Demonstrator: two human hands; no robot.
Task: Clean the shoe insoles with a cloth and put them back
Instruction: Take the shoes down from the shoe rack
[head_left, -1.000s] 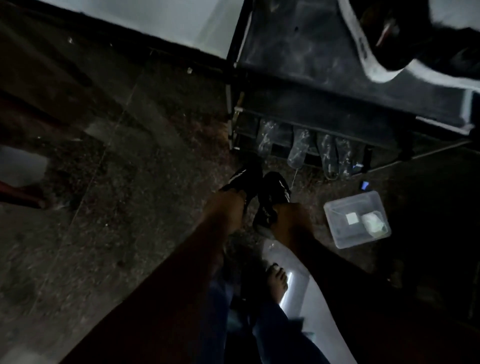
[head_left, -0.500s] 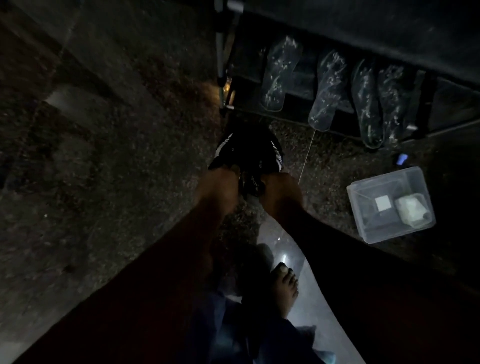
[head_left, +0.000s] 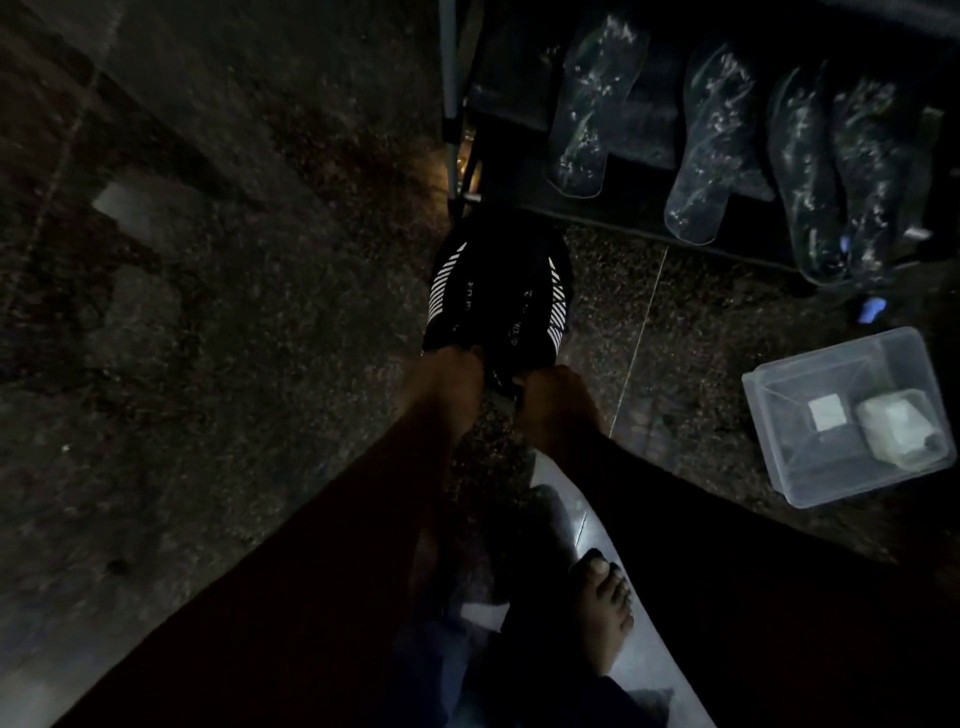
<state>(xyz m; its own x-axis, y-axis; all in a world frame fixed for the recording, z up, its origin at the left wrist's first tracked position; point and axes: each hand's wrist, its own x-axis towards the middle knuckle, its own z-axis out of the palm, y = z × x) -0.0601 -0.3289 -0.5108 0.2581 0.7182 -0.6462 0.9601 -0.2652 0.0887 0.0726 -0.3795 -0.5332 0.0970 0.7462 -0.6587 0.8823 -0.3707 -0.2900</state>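
Note:
A pair of black shoes (head_left: 498, 291) with white stripes sits side by side on the dark stone floor, toes toward a rack. My left hand (head_left: 447, 384) grips the heel of the left shoe. My right hand (head_left: 556, 400) grips the heel of the right shoe, its fingers curled at the opening. No insole shows; the insides of the shoes are hidden in the dim light. A pale folded cloth (head_left: 896, 426) lies in a clear plastic box (head_left: 810, 483) on the floor to the right.
A low dark rack (head_left: 519, 119) stands just beyond the shoes and holds several clear patterned slippers (head_left: 717, 140). A small blue thing (head_left: 871, 308) lies beside the box. My bare foot (head_left: 605, 618) rests on a pale floor tile near the bottom.
The view has come closer and tilted down. The two shoes have drawn together, side by side on the floor, with both hands still at their heels.

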